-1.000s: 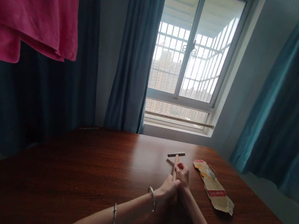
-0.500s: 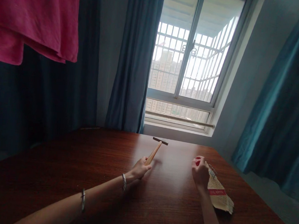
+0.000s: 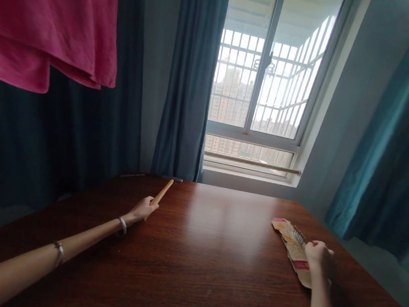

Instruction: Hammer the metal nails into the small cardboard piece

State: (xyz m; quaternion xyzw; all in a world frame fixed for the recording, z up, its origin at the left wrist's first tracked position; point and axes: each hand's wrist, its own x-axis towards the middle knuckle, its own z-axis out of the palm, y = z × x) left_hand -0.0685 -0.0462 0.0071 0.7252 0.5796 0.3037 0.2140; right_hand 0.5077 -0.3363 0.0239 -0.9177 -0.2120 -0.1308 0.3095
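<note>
My left hand is wrapped round the wooden handle of a hammer. Its narrow dark head points toward the back edge of the table. At the right, a crumpled tan piece of card or paper with red bands lies on the table. A row of thin metal pieces, like nails, stands up along it. Closed, my right hand is over the right side of this piece and covers part of it. Whatever its fingers hold, if anything, is hidden.
The brown wooden table reaches to the wall under a barred window. Blue curtains hang on both sides. A pink cloth hangs at the upper left.
My left hand has carried the hammer to the left and back. My right hand has moved right, from the left side of the tan piece to its right side, uncovering its far end.
</note>
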